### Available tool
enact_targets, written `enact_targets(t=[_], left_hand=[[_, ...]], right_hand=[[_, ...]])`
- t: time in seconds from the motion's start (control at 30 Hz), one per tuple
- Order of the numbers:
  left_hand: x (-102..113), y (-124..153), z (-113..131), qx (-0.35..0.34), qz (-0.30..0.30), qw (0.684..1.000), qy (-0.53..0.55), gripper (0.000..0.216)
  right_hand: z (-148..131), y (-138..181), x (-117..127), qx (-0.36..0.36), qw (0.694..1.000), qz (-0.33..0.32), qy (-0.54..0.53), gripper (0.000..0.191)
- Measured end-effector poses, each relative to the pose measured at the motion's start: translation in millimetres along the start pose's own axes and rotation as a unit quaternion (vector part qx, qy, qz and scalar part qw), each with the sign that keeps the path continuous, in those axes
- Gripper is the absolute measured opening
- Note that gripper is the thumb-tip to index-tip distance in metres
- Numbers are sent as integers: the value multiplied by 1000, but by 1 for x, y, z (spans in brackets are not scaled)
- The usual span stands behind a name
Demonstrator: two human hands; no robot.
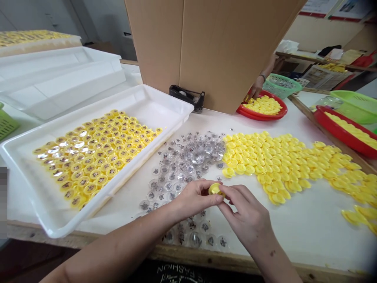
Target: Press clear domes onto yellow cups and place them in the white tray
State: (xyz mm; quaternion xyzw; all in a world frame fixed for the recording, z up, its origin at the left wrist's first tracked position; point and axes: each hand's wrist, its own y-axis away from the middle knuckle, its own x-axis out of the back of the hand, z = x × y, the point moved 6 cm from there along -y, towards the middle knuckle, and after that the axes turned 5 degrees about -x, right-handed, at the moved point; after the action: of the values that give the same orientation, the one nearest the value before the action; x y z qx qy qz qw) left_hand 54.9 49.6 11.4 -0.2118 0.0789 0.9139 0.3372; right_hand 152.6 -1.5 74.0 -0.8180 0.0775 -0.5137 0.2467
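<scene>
My left hand (194,198) and my right hand (246,214) meet near the table's front edge, both pinching one small yellow cap (215,189) between their fingertips. Just behind and under the hands lies a spread of clear round domes (188,159) with small dark figures inside. To the right of them lies a wide pile of loose yellow caps (282,161). On the left, a white tray (165,104) holds rows of assembled yellow pieces (94,151) with clear tops.
A tall cardboard box (212,47) stands at the back, a black tape dispenser (188,96) at its foot. Another person's hand (256,88) reaches into a red dish (278,114) of yellow caps. Red (338,131) and green baskets (352,104) stand at the right; stacked white trays (59,74) sit at the back left.
</scene>
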Motion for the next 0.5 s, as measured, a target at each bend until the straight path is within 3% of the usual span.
enact_targets(t=[0.13, 0.27, 0.33, 0.5], left_hand=[[6, 0, -2, -1, 49, 998, -25, 32], [12, 1, -3, -20, 77, 991, -110, 29], [12, 1, -2, -19, 84, 983, -163, 27], [17, 2, -1, 28, 130, 950, -281, 20]], right_hand=[[20, 7, -3, -121, 988, -5, -93, 29], [46, 19, -18, -273, 921, -67, -271, 31], [51, 24, -28, -310, 893, -103, -309, 29], [59, 31, -43, -340, 875, -102, -328, 34]])
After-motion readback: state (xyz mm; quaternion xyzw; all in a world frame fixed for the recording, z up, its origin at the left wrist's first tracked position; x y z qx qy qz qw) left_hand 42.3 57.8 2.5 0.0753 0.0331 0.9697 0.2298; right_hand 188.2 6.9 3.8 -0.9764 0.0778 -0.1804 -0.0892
